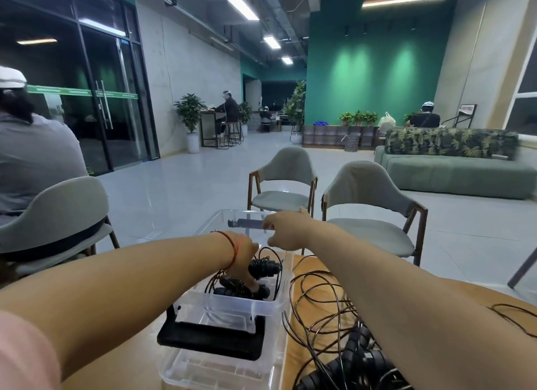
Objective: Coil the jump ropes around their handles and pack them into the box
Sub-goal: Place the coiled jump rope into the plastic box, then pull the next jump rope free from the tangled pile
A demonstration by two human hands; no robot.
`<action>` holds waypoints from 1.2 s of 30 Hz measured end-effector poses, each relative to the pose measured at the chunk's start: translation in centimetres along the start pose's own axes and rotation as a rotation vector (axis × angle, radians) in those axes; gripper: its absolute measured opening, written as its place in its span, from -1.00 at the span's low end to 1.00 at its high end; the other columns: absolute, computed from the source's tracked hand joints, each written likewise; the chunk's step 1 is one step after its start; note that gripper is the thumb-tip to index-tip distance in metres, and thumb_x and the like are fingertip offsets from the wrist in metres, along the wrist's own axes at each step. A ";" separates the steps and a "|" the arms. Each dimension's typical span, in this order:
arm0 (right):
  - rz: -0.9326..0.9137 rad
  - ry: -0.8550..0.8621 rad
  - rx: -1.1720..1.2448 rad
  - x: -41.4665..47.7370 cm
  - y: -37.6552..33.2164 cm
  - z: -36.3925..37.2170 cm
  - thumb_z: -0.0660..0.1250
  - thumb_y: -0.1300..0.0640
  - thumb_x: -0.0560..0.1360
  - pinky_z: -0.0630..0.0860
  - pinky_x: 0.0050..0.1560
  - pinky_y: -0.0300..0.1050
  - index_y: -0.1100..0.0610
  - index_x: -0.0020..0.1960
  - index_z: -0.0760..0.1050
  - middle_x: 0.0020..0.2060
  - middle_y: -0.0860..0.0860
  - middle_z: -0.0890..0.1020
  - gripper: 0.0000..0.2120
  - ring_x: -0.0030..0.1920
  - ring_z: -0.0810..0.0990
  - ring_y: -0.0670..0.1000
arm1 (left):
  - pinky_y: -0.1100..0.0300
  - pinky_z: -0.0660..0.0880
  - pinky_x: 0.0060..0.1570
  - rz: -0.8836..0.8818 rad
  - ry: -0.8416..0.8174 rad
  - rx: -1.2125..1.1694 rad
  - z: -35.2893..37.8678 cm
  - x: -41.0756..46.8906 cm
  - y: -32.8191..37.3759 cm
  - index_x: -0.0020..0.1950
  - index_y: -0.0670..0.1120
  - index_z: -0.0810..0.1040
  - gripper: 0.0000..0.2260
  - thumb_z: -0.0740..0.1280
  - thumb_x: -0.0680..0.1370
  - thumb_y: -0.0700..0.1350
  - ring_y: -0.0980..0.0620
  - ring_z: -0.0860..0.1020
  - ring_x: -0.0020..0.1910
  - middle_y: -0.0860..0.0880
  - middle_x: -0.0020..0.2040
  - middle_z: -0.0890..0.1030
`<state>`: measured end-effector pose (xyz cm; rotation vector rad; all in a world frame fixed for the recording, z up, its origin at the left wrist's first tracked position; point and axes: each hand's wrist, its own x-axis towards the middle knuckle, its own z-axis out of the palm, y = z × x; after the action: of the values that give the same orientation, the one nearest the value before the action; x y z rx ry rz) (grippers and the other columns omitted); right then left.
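Because the cord looked thin and springy, I judged the ropes would be light but unruly, the turns wanting to spring off whenever they were let go. The stiff, ribbed black grips seemed the only sound place to take hold; a pull on the bare cord would only have tightened the snarl.

Two coiled ropes [263, 269] already lay inside the clear box [232, 305], at its far end. My left hand [244, 253] was reaching down into the box, its fingers [252, 285] curled onto the nearer bundle, pinning it down. My right hand [286, 229] was at the far side of the box, its fingers pinched narrow on the edge of the raised lid [229, 218].

Right of the box, on the counter [308, 263], the loose ropes [319, 308] sprawled in tangled loops, their grips [360, 357] heaped nearer me. I expected them to snag one another when lifted.
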<state>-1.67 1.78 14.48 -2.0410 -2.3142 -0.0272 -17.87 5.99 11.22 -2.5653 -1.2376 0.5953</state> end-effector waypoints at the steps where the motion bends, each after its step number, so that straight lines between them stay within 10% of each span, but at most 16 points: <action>1: 0.006 -0.003 -0.015 -0.2 0.1 -0.4 0.33 -0.05 0.64 0.11 0.55 0.35 -0.09 0.50 0.45 0.38 -0.03 0.59 -0.56 0.44 0.48 0.13 | -0.07 0.57 0.21 -0.005 0.021 0.019 -0.8 -0.1 -0.1 0.45 -0.07 0.42 -0.13 0.41 0.39 0.53 -0.09 0.55 0.11 -0.09 0.28 0.59; 9: 0.075 0.077 -0.072 -5.1 2.9 -3.9 0.33 -0.20 0.64 0.13 0.52 0.36 -0.09 0.54 0.44 0.48 -0.01 0.52 -0.50 0.49 0.45 0.15 | -0.10 0.48 0.36 0.097 0.150 0.127 -7.4 -1.8 1.8 0.65 0.06 0.29 -0.19 0.34 0.52 0.45 -0.14 0.53 0.38 -0.09 0.45 0.55; 16: 0.173 0.088 -0.062 -11.3 7.3 -6.3 0.38 -0.14 0.62 -0.04 0.57 0.45 -0.10 0.52 0.45 0.41 -0.03 0.59 -0.51 0.48 0.46 0.16 | 0.05 0.58 0.06 0.025 0.285 0.227 -11.7 -2.8 6.0 0.38 -0.12 0.53 -0.57 0.44 0.61 0.09 -0.10 0.64 0.09 -0.10 0.18 0.67; 24: 0.274 0.017 -0.076 -19.7 12.1 -6.2 0.42 -0.12 0.59 -0.01 0.55 0.51 -0.13 0.46 0.51 0.39 -0.09 0.59 -0.55 0.47 0.47 0.12 | -0.05 0.59 0.23 0.185 0.412 0.167 -12.1 -5.3 14.3 0.40 -0.10 0.50 -0.58 0.38 0.65 0.12 -0.14 0.61 0.20 -0.11 0.26 0.63; 30: 0.271 -0.042 -0.069 -26.0 13.5 -4.3 0.45 -0.04 0.58 0.48 0.31 0.03 -0.10 0.35 0.62 0.29 -0.12 0.64 -0.66 0.27 0.58 0.05 | 0.07 0.59 0.13 0.386 0.295 0.070 -9.1 -7.3 21.3 0.27 -0.08 0.64 -0.69 0.26 0.72 0.09 -0.06 0.64 0.09 -0.06 0.07 0.67; 36: 0.292 -0.082 0.043 -29.8 14.3 -1.3 0.44 0.10 0.60 0.49 0.17 -0.11 -0.01 0.24 0.70 0.14 -0.09 0.69 -0.77 0.17 0.62 0.04 | 0.02 0.64 0.04 0.478 0.323 -0.180 -5.6 -8.9 26.5 0.24 0.02 0.59 -0.65 0.24 0.69 0.24 0.03 0.58 -0.05 0.03 0.00 0.61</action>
<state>16.21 -26.03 13.80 -2.3756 -2.0139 0.1201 -2.01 -17.54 8.57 -2.9746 -0.5983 0.1347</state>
